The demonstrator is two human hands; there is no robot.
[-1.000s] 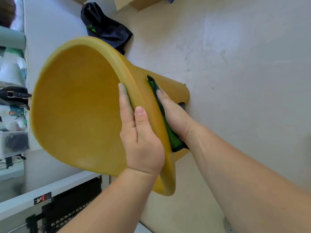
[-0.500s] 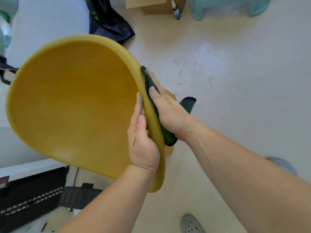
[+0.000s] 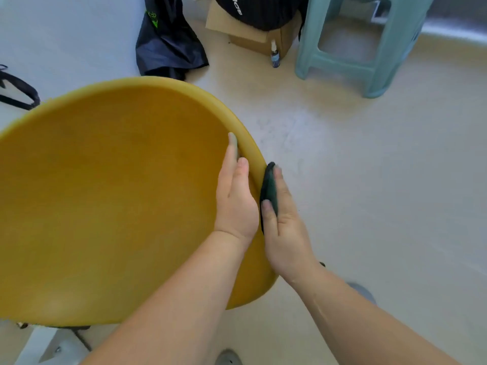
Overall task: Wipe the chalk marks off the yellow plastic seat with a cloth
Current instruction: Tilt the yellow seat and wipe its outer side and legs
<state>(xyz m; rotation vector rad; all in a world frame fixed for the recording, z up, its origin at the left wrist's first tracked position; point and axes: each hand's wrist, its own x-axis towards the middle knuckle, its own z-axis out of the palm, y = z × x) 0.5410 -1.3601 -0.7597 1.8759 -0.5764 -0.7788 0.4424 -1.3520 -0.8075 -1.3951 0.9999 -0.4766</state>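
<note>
The yellow plastic seat point(image 3: 110, 201) is held up off the floor, its hollow side facing me and filling the left of the view. My left hand point(image 3: 235, 204) grips its right rim, fingers flat on the inner face. My right hand point(image 3: 284, 227) presses a dark green cloth point(image 3: 270, 188) against the outer side of that same rim. Most of the cloth is hidden between the palm and the seat. No chalk marks show on the inner face.
A pale green plastic stool point(image 3: 366, 46) stands at the far right. Beside it are a cardboard box point(image 3: 253, 32) with a dark bag on top and a small bottle point(image 3: 274, 55). A black garment point(image 3: 168, 46) lies on the beige floor. My grey shoes show at the bottom.
The view has tilted so the seat fills more of the left. My right hand with the cloth has slid down the outer rim towards me. The left hand keeps its grip.
</note>
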